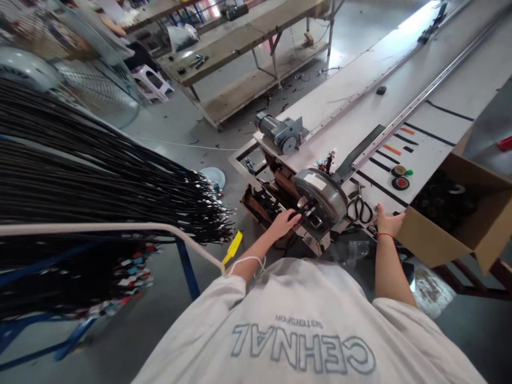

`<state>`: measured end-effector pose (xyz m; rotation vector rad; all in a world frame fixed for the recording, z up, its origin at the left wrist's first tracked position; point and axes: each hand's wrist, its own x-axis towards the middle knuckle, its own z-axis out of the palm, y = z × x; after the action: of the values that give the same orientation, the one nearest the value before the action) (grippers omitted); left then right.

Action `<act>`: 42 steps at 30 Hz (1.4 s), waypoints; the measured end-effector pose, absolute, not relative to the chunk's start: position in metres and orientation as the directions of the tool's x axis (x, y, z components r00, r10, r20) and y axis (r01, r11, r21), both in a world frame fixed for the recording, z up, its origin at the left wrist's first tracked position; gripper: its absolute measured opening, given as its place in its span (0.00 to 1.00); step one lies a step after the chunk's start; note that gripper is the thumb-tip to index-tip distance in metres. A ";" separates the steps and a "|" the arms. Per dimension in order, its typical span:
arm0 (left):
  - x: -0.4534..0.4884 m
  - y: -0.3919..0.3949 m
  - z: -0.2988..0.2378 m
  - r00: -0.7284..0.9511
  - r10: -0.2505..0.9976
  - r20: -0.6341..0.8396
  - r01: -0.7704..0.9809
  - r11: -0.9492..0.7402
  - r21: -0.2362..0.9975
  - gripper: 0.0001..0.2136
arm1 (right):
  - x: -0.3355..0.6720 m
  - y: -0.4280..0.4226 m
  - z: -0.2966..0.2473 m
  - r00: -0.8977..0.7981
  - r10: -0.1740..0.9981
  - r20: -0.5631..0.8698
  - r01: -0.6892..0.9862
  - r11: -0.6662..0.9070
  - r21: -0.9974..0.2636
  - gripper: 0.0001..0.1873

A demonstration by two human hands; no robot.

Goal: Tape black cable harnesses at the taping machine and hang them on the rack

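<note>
Near the front of the round grey machine (322, 194), my left hand (286, 224) has its fingers closed at a dark part; what they grip, if anything, I cannot make out. My right hand (389, 221) rests at the edge of the white bench (372, 184), thumb and fingers apart. Black-handled scissors (362, 209) lie just left of it. To its right stands an open cardboard box (436, 240) with dark rolls inside. Beyond the scissors lie two tape rolls, one with a red centre (400, 183). A bundle of wire ends with connectors (330, 160) shows behind the machine.
On my left, many black cables (120, 176) with white connectors hang over a rack with a pale rail (140, 226). A motor (278, 130) sits at the bench's far corner. Past it are a long table (240, 40), a large fan (96, 80) and a stool (152, 82).
</note>
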<state>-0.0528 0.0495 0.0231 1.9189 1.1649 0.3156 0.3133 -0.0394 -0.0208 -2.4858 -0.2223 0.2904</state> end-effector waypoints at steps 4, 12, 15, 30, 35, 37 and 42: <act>-0.029 0.053 0.036 0.568 0.807 -0.160 0.678 -0.348 0.648 0.18 | 0.309 -0.037 -0.017 0.973 0.198 -0.119 0.089 -0.798 -0.596 0.49; -0.047 0.043 0.044 0.574 0.809 -0.125 0.706 -0.412 0.576 0.18 | 0.308 -0.037 -0.017 0.972 0.202 -0.118 0.090 -0.789 -0.608 0.47; -0.047 0.043 0.043 0.571 0.809 -0.138 0.704 -0.396 0.589 0.17 | 0.308 -0.037 -0.017 0.973 0.201 -0.115 0.090 -0.786 -0.612 0.47; -0.053 0.033 0.036 0.508 0.845 -0.169 0.770 -0.357 0.529 0.17 | 0.312 -0.036 -0.024 0.977 0.181 -0.115 0.080 -0.805 -0.588 0.45; -0.082 0.029 0.020 0.614 0.768 -0.184 0.567 -0.266 0.780 0.20 | 0.313 -0.036 -0.023 0.975 0.192 -0.114 0.093 -0.811 -0.577 0.44; -0.100 0.023 0.010 0.607 0.769 -0.201 0.503 -0.175 0.847 0.23 | 0.314 -0.036 -0.024 0.973 0.199 -0.114 0.097 -0.809 -0.580 0.44; -0.110 0.012 -0.003 0.490 0.847 -0.205 0.470 -0.058 0.881 0.24 | 0.319 -0.039 -0.031 0.960 0.257 -0.109 0.145 -0.793 -0.592 0.46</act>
<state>-0.1099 0.0119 -0.0032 1.6982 1.1325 0.4552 0.3188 -0.0387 -0.0311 -2.4969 -0.2819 0.2443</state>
